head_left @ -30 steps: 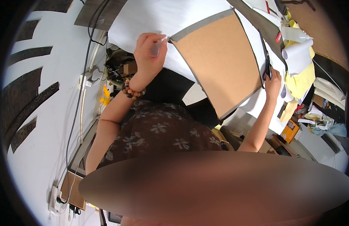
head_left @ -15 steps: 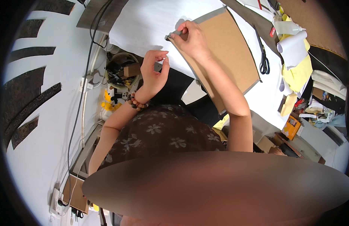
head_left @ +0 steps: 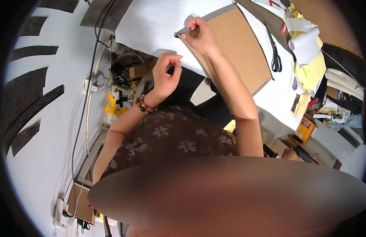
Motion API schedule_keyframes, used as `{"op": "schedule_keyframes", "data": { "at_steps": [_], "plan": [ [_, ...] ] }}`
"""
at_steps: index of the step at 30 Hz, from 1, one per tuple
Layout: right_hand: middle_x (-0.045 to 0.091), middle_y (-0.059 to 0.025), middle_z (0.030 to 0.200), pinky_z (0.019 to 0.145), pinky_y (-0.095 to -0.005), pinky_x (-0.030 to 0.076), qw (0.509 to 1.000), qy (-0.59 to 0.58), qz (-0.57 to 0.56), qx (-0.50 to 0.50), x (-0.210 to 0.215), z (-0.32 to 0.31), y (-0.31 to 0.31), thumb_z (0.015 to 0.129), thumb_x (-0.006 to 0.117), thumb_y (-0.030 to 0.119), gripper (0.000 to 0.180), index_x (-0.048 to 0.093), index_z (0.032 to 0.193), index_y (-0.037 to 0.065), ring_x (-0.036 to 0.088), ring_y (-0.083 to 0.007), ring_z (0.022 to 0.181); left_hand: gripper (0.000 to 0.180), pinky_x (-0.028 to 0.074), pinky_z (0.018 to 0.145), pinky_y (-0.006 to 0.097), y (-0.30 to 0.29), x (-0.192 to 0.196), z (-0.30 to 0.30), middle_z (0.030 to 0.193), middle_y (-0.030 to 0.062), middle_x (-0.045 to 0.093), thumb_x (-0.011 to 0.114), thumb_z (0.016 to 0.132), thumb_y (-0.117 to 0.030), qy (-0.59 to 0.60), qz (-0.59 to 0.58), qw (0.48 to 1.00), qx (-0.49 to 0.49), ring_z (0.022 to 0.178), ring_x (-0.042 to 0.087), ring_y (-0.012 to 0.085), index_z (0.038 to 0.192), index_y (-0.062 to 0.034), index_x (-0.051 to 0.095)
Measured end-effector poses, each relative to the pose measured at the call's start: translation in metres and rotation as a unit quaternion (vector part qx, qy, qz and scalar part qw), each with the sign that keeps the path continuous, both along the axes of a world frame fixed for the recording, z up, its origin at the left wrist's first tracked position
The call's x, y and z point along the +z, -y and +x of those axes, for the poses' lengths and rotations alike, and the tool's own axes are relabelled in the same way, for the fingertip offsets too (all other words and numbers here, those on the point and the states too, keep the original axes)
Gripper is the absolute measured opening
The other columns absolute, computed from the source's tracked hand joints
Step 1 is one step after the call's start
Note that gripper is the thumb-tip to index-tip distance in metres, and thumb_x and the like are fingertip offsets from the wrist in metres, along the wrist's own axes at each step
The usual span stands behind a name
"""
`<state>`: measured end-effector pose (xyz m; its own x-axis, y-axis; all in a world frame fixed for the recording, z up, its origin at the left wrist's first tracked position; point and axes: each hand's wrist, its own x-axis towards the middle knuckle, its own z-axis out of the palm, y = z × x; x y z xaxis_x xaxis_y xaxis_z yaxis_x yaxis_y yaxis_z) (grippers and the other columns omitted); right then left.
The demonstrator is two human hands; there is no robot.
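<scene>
Cardboard panel (head_left: 238, 47) on white bench (head_left: 151, 23); right hand (head_left: 198, 35) pinches grey edging strip (head_left: 182, 31) at panel's near-left corner. Left hand (head_left: 165, 75) just below panel, curled, empty. Edging appears mostly laid; corner unfinished. Scissors (head_left: 275, 55) right of panel.

Counted: two hands, left hand (head_left: 166, 75) and right hand (head_left: 200, 34); one brown board (head_left: 238, 47); one pair of scissors (head_left: 276, 59); one white paper roll (head_left: 307, 44); one bead bracelet (head_left: 143, 106); one white sheet (head_left: 151, 23)
</scene>
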<state>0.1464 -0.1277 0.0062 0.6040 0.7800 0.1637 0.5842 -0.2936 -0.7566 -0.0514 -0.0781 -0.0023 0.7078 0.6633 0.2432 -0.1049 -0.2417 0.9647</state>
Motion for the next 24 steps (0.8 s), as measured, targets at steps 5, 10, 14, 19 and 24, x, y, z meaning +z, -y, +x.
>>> {"op": "schedule_keyframes", "data": {
  "at_steps": [5,10,14,19,24],
  "plan": [
    [0.057,0.0032,0.091,0.072,-0.0239,0.046,0.985,-0.169,-0.041,-0.006,0.012,0.006,0.001,0.083,0.081,0.012,0.027,0.063,0.103,0.006,0.051,-0.0066,0.077,0.014,0.049,0.078,0.024,0.000,0.000,-0.001,0.095,0.0035,0.065,0.064,0.094,0.003,-0.020,-0.017,1.000,-0.011,0.082,0.059,0.0100,0.107,-0.0010,0.066],
    [0.064,0.0021,0.095,0.076,-0.0242,0.048,0.974,-0.223,0.038,-0.009,0.008,0.012,0.040,0.093,0.072,0.012,0.021,0.067,0.112,0.007,0.056,-0.0068,0.082,0.017,0.053,0.076,0.024,0.007,-0.011,0.002,0.098,0.0064,0.073,0.064,0.094,0.001,-0.050,-0.144,0.984,-0.094,0.083,0.066,0.0087,0.111,0.0006,0.065],
    [0.070,-0.0029,0.102,0.080,-0.0312,0.053,0.986,-0.079,0.001,-0.146,0.038,0.037,0.117,0.096,0.070,0.020,0.022,0.068,0.113,0.006,0.064,-0.0169,0.086,0.022,0.055,0.086,0.029,0.019,-0.009,0.011,0.107,0.0117,0.072,0.061,0.099,-0.005,-0.060,-0.307,0.934,-0.175,0.093,0.069,0.0145,0.119,0.0039,0.061],
    [0.072,-0.0185,0.110,0.091,-0.0378,0.053,0.920,0.144,-0.225,-0.287,0.027,0.108,0.193,0.096,0.069,0.031,0.038,0.069,0.118,0.001,0.069,-0.0299,0.102,0.033,0.054,0.095,0.038,0.039,0.002,0.026,0.108,0.0128,0.067,0.062,0.100,-0.021,-0.083,-0.456,0.856,-0.229,0.101,0.068,0.0224,0.120,0.0044,0.055],
    [0.071,-0.0160,0.112,0.090,-0.0358,0.054,0.948,0.011,-0.190,-0.255,0.009,0.129,0.225,0.084,0.079,0.047,0.065,0.065,0.129,0.003,0.069,-0.0269,0.100,0.036,0.051,0.094,0.036,0.050,0.018,0.034,0.107,0.0087,0.059,0.067,0.098,-0.025,-0.005,-0.450,0.866,-0.217,0.103,0.062,0.0166,0.116,-0.0019,0.047]
  ]
}}
